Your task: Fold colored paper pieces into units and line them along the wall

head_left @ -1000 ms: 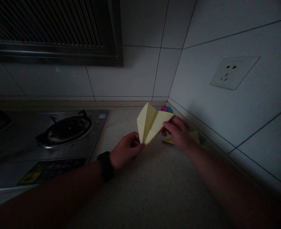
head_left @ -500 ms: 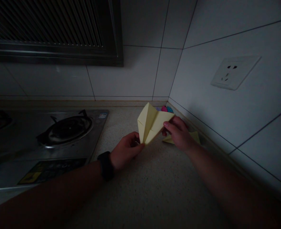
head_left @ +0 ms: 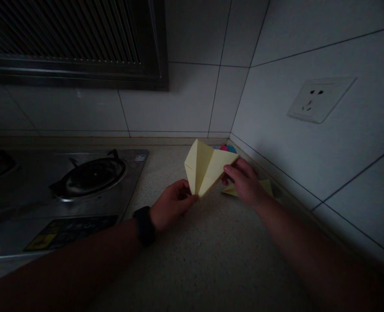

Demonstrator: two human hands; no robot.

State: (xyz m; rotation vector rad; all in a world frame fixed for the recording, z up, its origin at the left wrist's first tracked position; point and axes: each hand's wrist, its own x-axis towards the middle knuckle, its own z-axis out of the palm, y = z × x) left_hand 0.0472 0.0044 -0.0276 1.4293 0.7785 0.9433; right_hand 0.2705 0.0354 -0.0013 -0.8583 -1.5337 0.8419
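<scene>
A pale yellow paper plane (head_left: 208,169), creased lengthwise with its wings fanned apart, is held above the counter between both hands. My left hand (head_left: 175,200) pinches its narrow lower end between thumb and fingers. On the other side, my right hand (head_left: 244,180) grips the outer corner of the right wing, thumb on top and fingers underneath. Another folded piece of yellow paper (head_left: 267,186) lies on the counter, partly covered by my right hand. Small pink and blue objects (head_left: 228,148) show behind the plane; what they are I cannot make out.
To the left, a gas stove (head_left: 136,173) with a burner (head_left: 92,175) is set in the speckled counter (head_left: 211,260). A range hood (head_left: 161,65) hangs above it. The tiled wall on the right carries a power socket (head_left: 320,99). The light is dim.
The plane's upper tip has shifted slightly left, and the fold between its wings has spread wider. Both hands keep their hold in nearly the same place.
</scene>
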